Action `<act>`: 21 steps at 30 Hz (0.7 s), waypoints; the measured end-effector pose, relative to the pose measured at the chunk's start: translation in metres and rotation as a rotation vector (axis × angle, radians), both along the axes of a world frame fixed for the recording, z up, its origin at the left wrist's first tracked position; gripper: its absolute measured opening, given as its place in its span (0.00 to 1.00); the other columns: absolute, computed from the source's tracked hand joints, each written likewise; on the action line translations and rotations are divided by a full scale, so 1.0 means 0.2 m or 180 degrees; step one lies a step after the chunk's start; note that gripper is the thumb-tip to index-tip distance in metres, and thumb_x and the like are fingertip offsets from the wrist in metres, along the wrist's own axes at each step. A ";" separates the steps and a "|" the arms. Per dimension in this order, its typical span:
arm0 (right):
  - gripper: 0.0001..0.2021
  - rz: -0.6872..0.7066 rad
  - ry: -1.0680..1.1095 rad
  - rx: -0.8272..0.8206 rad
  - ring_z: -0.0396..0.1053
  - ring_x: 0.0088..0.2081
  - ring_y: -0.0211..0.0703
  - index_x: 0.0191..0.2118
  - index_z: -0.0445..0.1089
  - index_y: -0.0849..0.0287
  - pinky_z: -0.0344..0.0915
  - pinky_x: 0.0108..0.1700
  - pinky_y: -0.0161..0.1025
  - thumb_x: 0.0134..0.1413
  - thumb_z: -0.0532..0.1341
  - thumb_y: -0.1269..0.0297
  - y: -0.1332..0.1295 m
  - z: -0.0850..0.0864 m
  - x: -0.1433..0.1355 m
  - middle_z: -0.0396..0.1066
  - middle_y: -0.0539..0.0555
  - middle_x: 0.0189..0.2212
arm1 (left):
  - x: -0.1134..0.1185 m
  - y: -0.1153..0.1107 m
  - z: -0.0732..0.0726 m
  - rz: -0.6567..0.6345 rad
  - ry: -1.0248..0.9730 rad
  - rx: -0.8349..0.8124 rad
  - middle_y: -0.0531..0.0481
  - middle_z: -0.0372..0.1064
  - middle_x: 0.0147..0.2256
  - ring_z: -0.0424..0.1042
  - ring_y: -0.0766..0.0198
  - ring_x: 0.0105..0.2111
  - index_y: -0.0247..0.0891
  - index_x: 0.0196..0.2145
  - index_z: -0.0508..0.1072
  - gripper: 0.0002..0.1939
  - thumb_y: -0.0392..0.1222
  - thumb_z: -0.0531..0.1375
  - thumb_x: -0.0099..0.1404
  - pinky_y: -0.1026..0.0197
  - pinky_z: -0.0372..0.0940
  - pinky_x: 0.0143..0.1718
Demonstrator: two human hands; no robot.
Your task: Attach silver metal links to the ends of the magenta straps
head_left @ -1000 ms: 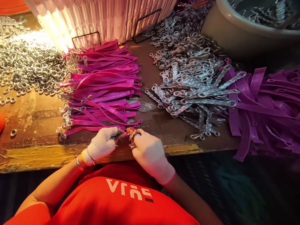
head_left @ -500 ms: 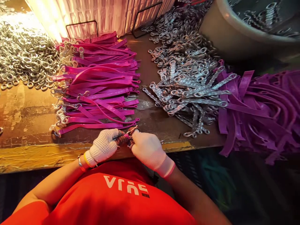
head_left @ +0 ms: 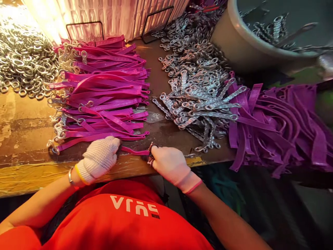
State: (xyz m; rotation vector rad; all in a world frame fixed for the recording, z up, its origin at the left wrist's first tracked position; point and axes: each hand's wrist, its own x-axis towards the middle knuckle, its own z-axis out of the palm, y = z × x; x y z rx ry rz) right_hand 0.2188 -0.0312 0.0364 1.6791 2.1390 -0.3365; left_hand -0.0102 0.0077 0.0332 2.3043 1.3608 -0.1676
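The left hand (head_left: 100,158) and right hand (head_left: 171,166) both have their grip pinching one strap (head_left: 135,152) over the counter (head_left: 26,139).

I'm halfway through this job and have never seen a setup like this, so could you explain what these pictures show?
There is no machine here: you see a person's own left hand and right hand, both in pale gloves. The one camera is worn on the head, looking forward and down, so the left hand appears on your left.

Between the hands runs a pink strap, gripped at both sides; its ends are hidden.

On the wooden table, from left to right, lie a heap of metal rings, a row of pink straps with metal pieces, a heap of twisted metal links, and loose purple straps. Behind those stands a tub holding more metal pieces.
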 end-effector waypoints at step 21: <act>0.15 -0.0870 0.0258 0.1002 0.70 0.45 0.61 0.44 0.72 0.70 0.66 0.44 0.50 0.50 0.58 0.69 0.75 -0.12 0.14 0.70 0.72 0.45 | 0.07 -0.06 0.03 0.3080 -0.4435 -0.4363 0.47 0.71 0.37 0.69 0.72 0.22 0.34 0.43 0.70 0.16 0.36 0.65 0.56 0.73 0.52 0.13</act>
